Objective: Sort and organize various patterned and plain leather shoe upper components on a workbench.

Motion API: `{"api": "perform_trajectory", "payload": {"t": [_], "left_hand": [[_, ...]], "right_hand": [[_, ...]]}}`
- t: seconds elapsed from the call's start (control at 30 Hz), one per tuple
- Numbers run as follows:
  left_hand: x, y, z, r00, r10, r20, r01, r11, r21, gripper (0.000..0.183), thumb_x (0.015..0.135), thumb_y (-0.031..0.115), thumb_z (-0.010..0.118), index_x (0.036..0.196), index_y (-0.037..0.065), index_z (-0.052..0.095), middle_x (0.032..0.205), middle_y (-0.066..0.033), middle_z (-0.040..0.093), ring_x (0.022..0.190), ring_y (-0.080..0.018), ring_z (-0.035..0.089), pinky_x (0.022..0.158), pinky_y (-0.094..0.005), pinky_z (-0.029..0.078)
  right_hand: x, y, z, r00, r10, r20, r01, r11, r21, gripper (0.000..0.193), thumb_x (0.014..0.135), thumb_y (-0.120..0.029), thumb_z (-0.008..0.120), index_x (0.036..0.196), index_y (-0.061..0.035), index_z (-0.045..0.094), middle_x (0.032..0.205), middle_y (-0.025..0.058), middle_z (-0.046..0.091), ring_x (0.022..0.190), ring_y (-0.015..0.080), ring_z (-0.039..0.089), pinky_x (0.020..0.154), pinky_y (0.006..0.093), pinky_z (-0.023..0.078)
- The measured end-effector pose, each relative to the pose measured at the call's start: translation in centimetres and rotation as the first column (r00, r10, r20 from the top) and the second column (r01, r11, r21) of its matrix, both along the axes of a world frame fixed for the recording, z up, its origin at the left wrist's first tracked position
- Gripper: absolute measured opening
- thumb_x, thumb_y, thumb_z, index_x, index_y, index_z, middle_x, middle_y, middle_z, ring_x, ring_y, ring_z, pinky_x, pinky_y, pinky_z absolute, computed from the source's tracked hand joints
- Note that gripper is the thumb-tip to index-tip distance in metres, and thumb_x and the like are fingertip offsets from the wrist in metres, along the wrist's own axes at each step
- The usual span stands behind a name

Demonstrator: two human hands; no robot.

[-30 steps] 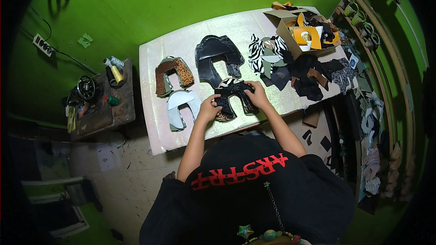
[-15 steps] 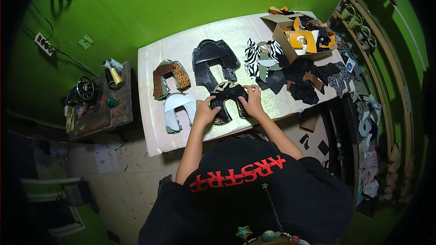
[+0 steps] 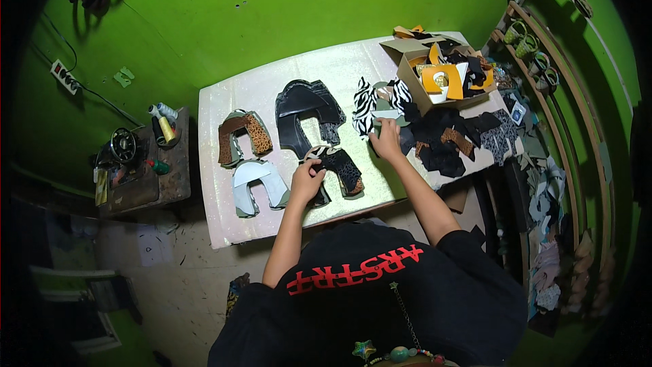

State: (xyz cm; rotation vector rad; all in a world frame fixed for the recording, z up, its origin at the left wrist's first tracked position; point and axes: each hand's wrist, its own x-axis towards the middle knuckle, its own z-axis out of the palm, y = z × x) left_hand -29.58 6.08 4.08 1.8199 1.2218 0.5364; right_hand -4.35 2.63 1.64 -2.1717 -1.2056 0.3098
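Left hand (image 3: 307, 178) pinches the top edge of a dark leopard-print cut piece (image 3: 341, 171) lying on the table (image 3: 217, 221) near its front edge. Right hand (image 3: 387, 141) reaches farther out, fingers touching a zebra-print piece (image 3: 367, 105); grip can't be told. Behind: black cut pieces (image 3: 302, 112), cardboard box (image 3: 407, 61) of scraps.

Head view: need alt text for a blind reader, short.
Seen from above, a person at a pale table rests the left hand on a dark leopard-print cut piece while the right hand reaches a zebra-striped piece. Other arch-shaped pieces lie in rows, with an open cardboard box of scraps at the far right.
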Motion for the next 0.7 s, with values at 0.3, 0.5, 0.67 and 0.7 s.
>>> {"api": "perform_trajectory", "payload": {"t": [0.3, 0.5, 0.67, 0.7], "left_hand": [[1.1, -0.6, -2.7, 0.999, 0.039, -0.029, -0.041, 0.997, -0.067, 0.043, 0.07, 0.022, 0.067, 0.107, 0.007, 0.052, 0.082, -0.0123, 0.05, 0.067, -0.023, 0.05, 0.065, -0.032, 0.044], [1.4, -1.1, -2.4, 0.999, 0.052, -0.016, -0.053, 0.994, -0.098, 0.04, 0.076, 0.019, 0.064, 0.111, 0.005, 0.05, 0.083, -0.0055, 0.052, 0.068, -0.0132, 0.048, 0.066, -0.0259, 0.043], [1.6, -1.3, -0.7, 0.996, 0.084, 0.001, -0.083, 0.985, -0.15, 0.036, 0.078, 0.017, 0.061, 0.111, 0.004, 0.052, 0.083, -0.0054, 0.054, 0.071, -0.0122, 0.049, 0.068, -0.025, 0.043], [1.2, -1.4, -0.7, 0.996, 0.08, 0.037, -0.073, 0.984, -0.162, 0.034, 0.08, 0.016, 0.059, 0.111, 0.004, 0.052, 0.081, -0.0047, 0.055, 0.071, -0.012, 0.05, 0.069, -0.0249, 0.043]], "right_hand": [[5.6, 3.1, -0.5, 0.965, 0.193, 0.177, -0.16, 0.969, -0.187, 0.049, 0.067, -0.011, 0.069, 0.111, -0.006, 0.048, 0.114, 0.0153, 0.043, 0.104, 0.0342, 0.045, 0.088, 0.0393, 0.04], [6.2, 3.1, -0.9, 0.917, 0.246, 0.313, -0.238, 0.969, -0.062, 0.03, 0.067, -0.01, 0.064, 0.094, -0.0063, 0.051, 0.099, 0.0118, 0.047, 0.095, 0.0296, 0.05, 0.077, 0.0405, 0.044], [6.3, 2.3, -0.2, 0.912, 0.249, 0.326, -0.295, 0.951, 0.098, 0.023, 0.069, -0.011, 0.062, 0.088, -0.0061, 0.049, 0.09, 0.0129, 0.05, 0.086, 0.031, 0.053, 0.072, 0.0408, 0.044], [6.0, 2.2, 0.8, 0.933, 0.221, 0.284, -0.278, 0.944, 0.18, 0.022, 0.069, -0.011, 0.062, 0.087, -0.0056, 0.049, 0.087, 0.0136, 0.051, 0.084, 0.0313, 0.054, 0.071, 0.041, 0.043]]}}
